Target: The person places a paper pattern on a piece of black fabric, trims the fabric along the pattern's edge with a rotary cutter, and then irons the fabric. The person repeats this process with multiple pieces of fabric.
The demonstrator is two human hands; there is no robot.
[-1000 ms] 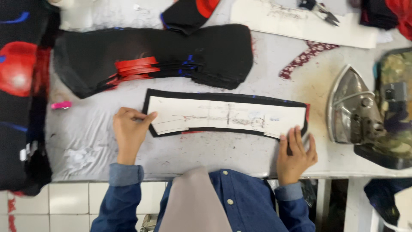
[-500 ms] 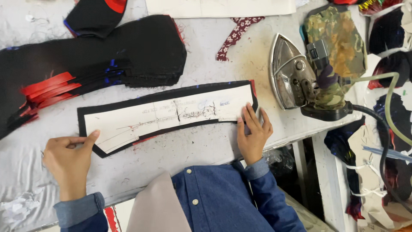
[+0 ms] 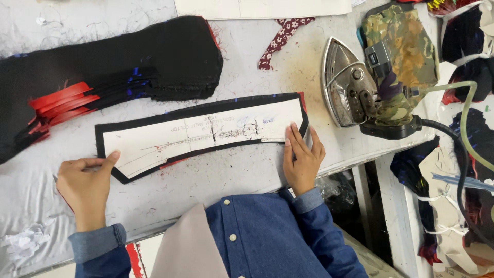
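A worn grey tabletop [image 3: 247, 180] carries a long white paper pattern [image 3: 200, 135] laid on a black fabric piece [image 3: 110, 172]. The left hand [image 3: 85, 183] pinches the pattern's left end; the right hand [image 3: 302, 159] presses flat, fingers together, on its right end, near an iron [image 3: 350, 85].

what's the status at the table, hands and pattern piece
Left hand pinching the white paper pattern end, right hand flat on the other. Pattern lies on black fabric strip. Steam iron parked clear.

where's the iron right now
In the head view, the iron sits on the table's right edge, resting against a camouflage-covered pad, just right of the paper pattern.
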